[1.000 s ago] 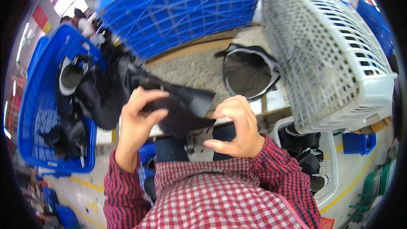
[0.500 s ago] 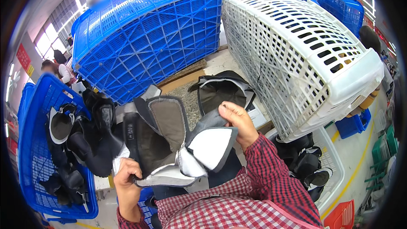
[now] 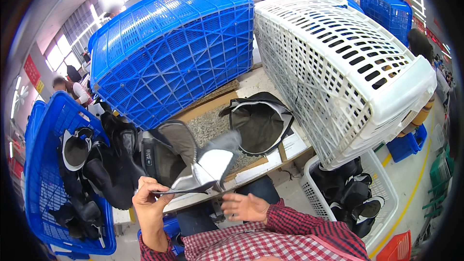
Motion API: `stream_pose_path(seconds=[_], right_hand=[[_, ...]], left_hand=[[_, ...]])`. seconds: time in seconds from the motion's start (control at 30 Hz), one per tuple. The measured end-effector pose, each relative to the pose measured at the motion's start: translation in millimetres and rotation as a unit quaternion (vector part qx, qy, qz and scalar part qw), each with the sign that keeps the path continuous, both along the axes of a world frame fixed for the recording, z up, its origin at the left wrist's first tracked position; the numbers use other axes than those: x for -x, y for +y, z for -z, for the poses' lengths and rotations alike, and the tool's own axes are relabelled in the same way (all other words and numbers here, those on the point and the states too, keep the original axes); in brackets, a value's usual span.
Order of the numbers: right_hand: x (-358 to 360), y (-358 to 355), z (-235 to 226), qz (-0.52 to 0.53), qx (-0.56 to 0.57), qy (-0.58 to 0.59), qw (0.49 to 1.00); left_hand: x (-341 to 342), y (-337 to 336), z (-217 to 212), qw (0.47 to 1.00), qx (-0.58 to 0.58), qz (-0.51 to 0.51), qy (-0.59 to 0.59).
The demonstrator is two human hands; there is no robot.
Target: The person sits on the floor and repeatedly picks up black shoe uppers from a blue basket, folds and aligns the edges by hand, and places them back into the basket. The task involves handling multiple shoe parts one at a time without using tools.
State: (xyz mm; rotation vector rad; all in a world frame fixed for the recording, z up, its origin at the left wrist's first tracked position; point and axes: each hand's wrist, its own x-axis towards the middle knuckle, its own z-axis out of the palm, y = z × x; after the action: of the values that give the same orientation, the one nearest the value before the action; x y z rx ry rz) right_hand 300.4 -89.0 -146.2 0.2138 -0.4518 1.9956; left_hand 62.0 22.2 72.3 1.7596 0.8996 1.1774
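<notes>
My left hand (image 3: 152,203) pinches the lower edge of a black boot upper (image 3: 170,162) between thumb and fingers. The upper is spread out, with its olive-grey lining and a white-backed flap showing. The flap is blurred by motion. Just below the flap is my right hand (image 3: 245,208), open and apart from the upper, fingers stretched toward the left. A second dark upper (image 3: 257,124) with the same lining lies farther back on the worktable (image 3: 208,128), whose top is partly speckled.
On the table, a blue crate (image 3: 181,58) and a white crate (image 3: 333,72) lie tipped on their sides. A blue basket (image 3: 42,164) with several black uppers (image 3: 108,171) stands at left. Another white basket (image 3: 384,179) of uppers stands low at right.
My right hand has let go of the upper's flap and moved down and toward me. The flap has swung left and lower. My left hand keeps its hold.
</notes>
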Motion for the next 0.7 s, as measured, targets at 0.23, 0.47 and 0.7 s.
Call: stream_pose_path(seconds=[0.23, 0.47, 0.7], right_hand=[[-1.0, 44.0, -33.4, 0.082, 0.068, 0.006, 0.994], [-7.4, 42.5, -70.5, 0.084, 0.035, -0.329, 0.94], [-27.7, 61.2, -121.7, 0.188, 0.033, 0.173, 0.966]], left_hand=[[-5.7, -17.9, -8.8, 0.987, -0.107, 0.014, 0.122], [-2.8, -17.4, -8.7, 0.952, -0.212, 0.009, 0.219], [-6.8, -15.3, 10.5, 0.958, -0.212, 0.031, 0.189]])
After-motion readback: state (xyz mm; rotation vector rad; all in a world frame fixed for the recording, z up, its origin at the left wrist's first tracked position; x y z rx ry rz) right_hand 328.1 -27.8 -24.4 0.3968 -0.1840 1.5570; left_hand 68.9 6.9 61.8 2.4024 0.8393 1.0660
